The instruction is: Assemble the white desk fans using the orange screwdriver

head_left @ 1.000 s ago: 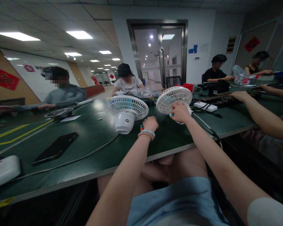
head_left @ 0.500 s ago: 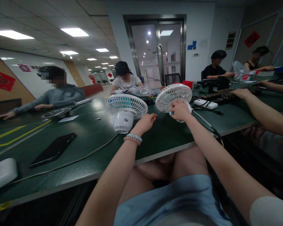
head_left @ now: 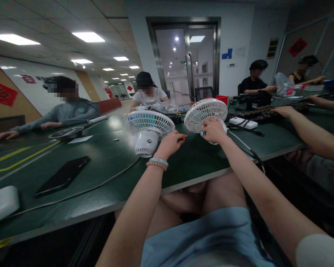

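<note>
Two small white desk fans stand on the dark green table (head_left: 105, 159). My right hand (head_left: 213, 130) is closed around the back of the right fan (head_left: 205, 115), tilting its grille toward me. My left hand (head_left: 170, 144), a bead bracelet on its wrist, is closed on a thin screwdriver (head_left: 187, 137) with an orange handle, whose tip points at the right fan. The left fan (head_left: 146, 128) stands by itself, just left of my left hand, with its grille facing up.
A black phone (head_left: 62, 175) and a white box (head_left: 1, 203) lie at the left, with a cable running across the table. A white power strip (head_left: 243, 122) lies at the right. A neighbour's arm (head_left: 306, 129) reaches in from the right. Several other people sit around the table.
My left hand has moved from beside the left fan toward the right fan, and the screwdriver now shows in it, pointing at that fan. My right hand keeps its hold.
</note>
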`<state>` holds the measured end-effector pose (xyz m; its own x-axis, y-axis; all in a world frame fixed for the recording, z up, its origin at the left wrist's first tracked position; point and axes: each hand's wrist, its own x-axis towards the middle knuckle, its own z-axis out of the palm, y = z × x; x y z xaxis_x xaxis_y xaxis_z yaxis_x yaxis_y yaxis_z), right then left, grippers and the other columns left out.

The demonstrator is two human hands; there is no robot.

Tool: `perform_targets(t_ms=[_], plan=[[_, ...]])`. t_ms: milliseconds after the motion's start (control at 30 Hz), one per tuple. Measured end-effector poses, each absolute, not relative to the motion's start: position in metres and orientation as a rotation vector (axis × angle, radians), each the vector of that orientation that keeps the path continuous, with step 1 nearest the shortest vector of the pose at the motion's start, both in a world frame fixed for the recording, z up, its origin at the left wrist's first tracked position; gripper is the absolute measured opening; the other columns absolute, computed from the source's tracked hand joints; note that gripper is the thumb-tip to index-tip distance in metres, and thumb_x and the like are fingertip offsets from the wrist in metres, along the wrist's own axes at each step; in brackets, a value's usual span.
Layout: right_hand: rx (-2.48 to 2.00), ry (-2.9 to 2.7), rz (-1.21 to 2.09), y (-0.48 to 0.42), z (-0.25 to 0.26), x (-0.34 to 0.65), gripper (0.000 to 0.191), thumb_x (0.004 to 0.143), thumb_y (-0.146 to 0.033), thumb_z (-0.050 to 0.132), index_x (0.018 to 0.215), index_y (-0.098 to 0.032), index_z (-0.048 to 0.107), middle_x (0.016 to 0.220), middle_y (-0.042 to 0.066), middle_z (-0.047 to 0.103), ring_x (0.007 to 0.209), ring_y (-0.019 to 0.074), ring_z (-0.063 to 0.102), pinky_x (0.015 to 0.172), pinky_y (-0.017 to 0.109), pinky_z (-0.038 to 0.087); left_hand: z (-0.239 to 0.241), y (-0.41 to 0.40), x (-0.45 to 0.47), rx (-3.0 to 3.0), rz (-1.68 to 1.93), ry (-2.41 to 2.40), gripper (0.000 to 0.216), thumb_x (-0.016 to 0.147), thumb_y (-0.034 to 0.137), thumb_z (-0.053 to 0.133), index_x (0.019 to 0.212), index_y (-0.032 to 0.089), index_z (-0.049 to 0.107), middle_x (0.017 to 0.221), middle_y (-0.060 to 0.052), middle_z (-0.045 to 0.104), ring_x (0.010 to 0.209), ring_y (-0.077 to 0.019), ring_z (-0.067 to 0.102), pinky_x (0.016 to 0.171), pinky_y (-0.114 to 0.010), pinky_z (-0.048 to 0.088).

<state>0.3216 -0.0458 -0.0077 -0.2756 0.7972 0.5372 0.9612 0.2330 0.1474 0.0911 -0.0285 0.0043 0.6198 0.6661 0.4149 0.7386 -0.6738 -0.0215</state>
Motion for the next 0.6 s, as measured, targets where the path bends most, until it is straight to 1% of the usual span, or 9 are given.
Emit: perform_targets(t_ms=[233,467,600], plan=[[-1.636,-2.153,-0.66,-0.046,-0.007,0.321,0.027,0.077,-0.037,0.05,0.082,-0.022,0.072,0.108,0.009,0.053,0.102,0.028,0.036,0.083,0.043,0.026,0.002,-0.035,0.097,-2.612,-0.533,-1.165,0.032,0.084,0.027,0.049,0.114,0.028,0.06,0.099,-0.004,0.054,0.087,-0.0163,0.055,0.08,-0.027,0.043],[-1.614,-2.144,-0.692,-0.045,-0.009,0.321,0.027,0.077,-0.038,0.05,0.08,-0.021,0.071,0.107,0.008,0.053,0.101,0.0274,0.036,0.082,0.042,0.027,0.004,-0.04,0.095,-2.554,-0.507,-1.152,0.033,0.084,0.027,0.047,0.115,0.032,0.059,0.098,-0.003,0.053,0.082,-0.0154,0.055,0.071,-0.026,0.042],[-1.624,-2.14,-0.693,-0.045,-0.009,0.321,0.026,0.077,-0.038,0.05,0.08,-0.022,0.07,0.106,0.008,0.053,0.101,0.027,0.036,0.082,0.042,0.027,0.007,-0.044,0.097,-2.527,-0.46,-1.155,0.033,0.085,0.026,0.045,0.114,0.032,0.059,0.097,-0.004,0.053,0.081,-0.0154,0.055,0.069,-0.026,0.041]])
